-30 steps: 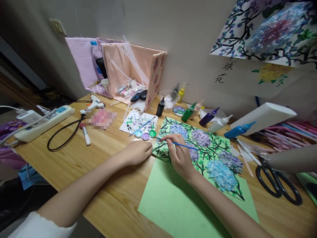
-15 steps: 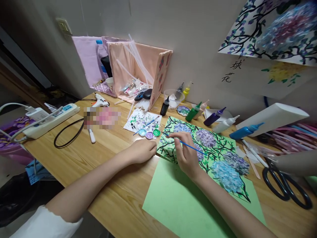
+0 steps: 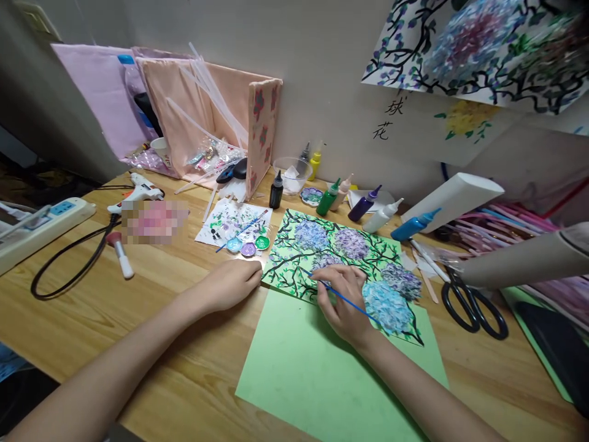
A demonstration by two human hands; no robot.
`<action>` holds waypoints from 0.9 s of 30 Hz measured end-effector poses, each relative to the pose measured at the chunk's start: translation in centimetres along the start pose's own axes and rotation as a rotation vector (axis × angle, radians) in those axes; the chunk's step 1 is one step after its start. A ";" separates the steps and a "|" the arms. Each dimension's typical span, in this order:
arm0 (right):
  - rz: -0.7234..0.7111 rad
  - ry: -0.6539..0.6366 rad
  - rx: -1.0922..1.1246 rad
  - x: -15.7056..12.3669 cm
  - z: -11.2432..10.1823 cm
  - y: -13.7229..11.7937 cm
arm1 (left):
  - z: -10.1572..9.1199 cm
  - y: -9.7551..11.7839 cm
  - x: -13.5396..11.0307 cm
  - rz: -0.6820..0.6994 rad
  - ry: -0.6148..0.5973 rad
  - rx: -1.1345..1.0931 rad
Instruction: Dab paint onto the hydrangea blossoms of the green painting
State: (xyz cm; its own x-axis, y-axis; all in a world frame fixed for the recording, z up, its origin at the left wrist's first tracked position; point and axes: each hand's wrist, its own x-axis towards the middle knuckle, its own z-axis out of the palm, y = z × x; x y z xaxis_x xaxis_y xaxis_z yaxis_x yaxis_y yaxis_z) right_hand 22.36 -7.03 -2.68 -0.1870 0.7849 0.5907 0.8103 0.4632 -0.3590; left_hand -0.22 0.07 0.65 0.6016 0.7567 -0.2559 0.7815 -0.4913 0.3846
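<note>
green, lilac and blue paint fills the wells of the near palette (image 3: pixel 248 248), just off the left edge of my painting (image 3: pixel 352 244); a careless slide of my left hand (image 3: pixel 234 283) could tip it. that hand is curled in a loose fist at the painting's left edge, nothing visible in it. if the paint there is damp i might smudge it, though i can't tell wet from dry, nor whether i'm pressing on the sheet. the painting lies flat before me, and over its middle my right hand (image 3: pixel 346 311) pinches the blue brush (image 3: pixel 350 302), tip aimed at the painting's left part; i can't make out whether the bristles touch. a wrist dropped too low would be the likeliest cause of a smear, with the blue flower (image 3: pixel 388 307) right beside my fingers.

now the containers. well behind the painting's left end, the peach box (image 3: pixel 239 92) holds clear plastic packets (image 3: pixel 211 155) and white strips (image 3: pixel 216 92). nearer the painting's back left corner stands the black bottle (image 3: pixel 276 191), then the clear bowl (image 3: pixel 304 184) with something white and crumpled inside, then a second palette (image 3: pixel 311 196) smeared green and purple. along the painting's back edge come the green bottle (image 3: pixel 328 199), purple bottle (image 3: pixel 363 207), white bottle (image 3: pixel 381 217) and blue bottle (image 3: pixel 411 227), all presumably paint; how full, i can't see.
</note>
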 end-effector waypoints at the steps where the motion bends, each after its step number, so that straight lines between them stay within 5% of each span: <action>1: 0.008 -0.004 0.003 0.1 0.1 0.0 | 0.0 0.0 0.0 -0.005 -0.004 0.005; 27: 0.018 -0.025 0.000 0.1 0.0 0.3 | -0.1 -0.1 0.2 -0.014 -0.027 -0.053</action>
State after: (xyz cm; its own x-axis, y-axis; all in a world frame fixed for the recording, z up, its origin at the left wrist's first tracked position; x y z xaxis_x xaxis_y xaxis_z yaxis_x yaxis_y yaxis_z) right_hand 22.57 -6.82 -2.67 -0.1863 0.8035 0.5654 0.8134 0.4489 -0.3699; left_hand -0.19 0.29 0.67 0.5957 0.7509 -0.2852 0.7804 -0.4569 0.4270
